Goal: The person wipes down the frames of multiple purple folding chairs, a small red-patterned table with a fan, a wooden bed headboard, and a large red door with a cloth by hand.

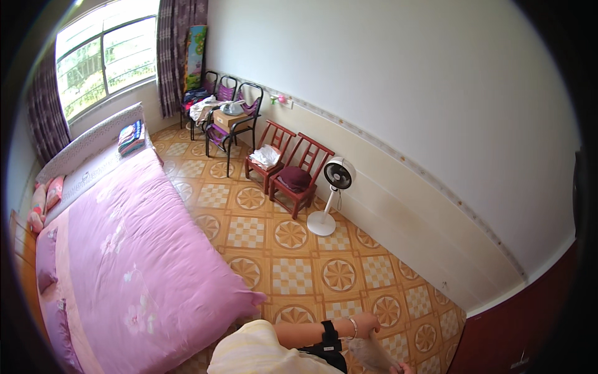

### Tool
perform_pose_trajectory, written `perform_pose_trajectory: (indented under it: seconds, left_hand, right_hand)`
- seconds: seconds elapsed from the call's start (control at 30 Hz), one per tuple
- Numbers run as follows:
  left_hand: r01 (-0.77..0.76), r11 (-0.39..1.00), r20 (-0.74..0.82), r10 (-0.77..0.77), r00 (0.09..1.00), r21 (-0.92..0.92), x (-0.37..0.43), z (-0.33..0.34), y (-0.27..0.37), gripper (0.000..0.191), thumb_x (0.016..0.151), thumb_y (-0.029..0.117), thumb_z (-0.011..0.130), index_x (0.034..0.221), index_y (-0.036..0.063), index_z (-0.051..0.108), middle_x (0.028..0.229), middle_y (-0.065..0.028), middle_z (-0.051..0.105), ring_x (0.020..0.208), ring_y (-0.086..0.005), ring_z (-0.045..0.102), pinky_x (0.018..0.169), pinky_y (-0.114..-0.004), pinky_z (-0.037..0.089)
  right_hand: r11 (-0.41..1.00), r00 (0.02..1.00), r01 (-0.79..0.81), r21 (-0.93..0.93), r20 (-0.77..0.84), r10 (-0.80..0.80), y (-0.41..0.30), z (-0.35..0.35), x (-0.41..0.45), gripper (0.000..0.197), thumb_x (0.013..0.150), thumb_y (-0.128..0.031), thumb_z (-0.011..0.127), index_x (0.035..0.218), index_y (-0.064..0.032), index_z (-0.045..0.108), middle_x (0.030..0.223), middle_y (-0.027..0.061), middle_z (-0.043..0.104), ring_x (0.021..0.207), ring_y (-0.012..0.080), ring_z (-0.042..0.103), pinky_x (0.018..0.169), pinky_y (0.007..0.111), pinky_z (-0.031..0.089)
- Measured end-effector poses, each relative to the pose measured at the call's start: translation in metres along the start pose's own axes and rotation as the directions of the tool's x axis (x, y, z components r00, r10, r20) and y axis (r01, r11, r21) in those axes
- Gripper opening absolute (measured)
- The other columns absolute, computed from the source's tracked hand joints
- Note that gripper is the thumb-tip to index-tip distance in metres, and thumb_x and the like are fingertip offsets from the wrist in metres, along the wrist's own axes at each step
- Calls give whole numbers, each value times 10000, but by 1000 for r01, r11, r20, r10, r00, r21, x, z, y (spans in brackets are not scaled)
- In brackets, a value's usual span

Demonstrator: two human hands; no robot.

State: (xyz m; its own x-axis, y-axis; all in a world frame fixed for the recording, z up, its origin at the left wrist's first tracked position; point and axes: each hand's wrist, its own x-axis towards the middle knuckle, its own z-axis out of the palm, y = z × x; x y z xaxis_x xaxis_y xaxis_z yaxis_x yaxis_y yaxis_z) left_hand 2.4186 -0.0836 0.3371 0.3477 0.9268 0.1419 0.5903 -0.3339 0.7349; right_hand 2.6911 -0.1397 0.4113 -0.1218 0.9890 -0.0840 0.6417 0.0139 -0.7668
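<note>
My left hand, with a bracelet and a black band on its forearm, is closed on one end of a pale, translucent bag or cloth. At the bottom edge my right hand shows only in part, with its fingers at the lower end of the same item. The item hangs between the two hands above the patterned floor. Whether it is plastic or fabric, I cannot tell.
A bed with a pink quilt fills the left side. Along the wall stand a white fan, red wooden chairs and black metal chairs bearing clothes and a cardboard box. A dark red surface is at lower right.
</note>
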Motion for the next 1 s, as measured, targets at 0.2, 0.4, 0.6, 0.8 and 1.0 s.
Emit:
perform_pose_trajectory:
  seconds: [0.2,0.4,0.6,0.8,1.0]
  left_hand:
    - [1,968,-221,56,974,252,-19,-30,31,184,705,234,707,802,79,732,931,-132,648,913,-339,614,792,-417,501]
    - [125,992,144,-122,982,-11,-11,-36,33,265,823,254,631,676,33,618,774,-144,607,783,-344,583,713,-443,452]
    - [162,965,228,-114,967,-205,9,-9,43,290,871,297,543,817,16,593,722,-157,594,753,-317,609,678,-424,454]
    - [168,777,151,-94,984,-607,8,14,73,467,889,456,555,1022,23,668,974,-183,674,929,-300,630,801,-388,474]
    - [323,685,251,-206,946,-653,6,31,50,515,895,454,594,1207,45,611,1096,-132,658,1012,-232,607,844,-342,463]
  right_hand:
    - [925,962,213,-315,-97,-255,24,-7,6,383,898,-276,641,1149,10,603,1074,183,615,986,314,573,856,397,453]
    - [999,985,-35,-37,166,41,7,-17,9,438,944,-295,586,1253,11,536,1233,189,557,1102,315,545,922,412,430]
    - [1000,999,22,12,-36,-22,26,-9,19,536,949,-371,574,1358,-40,470,1338,166,525,1233,328,483,1001,431,399]
    - [910,988,-153,386,52,144,-59,19,-5,571,948,-370,585,1377,-23,437,1357,139,504,1251,274,465,997,394,396]
    - [944,970,-147,294,228,80,-42,13,-10,638,931,-345,623,1431,-49,359,1399,120,441,1242,238,459,985,361,401]
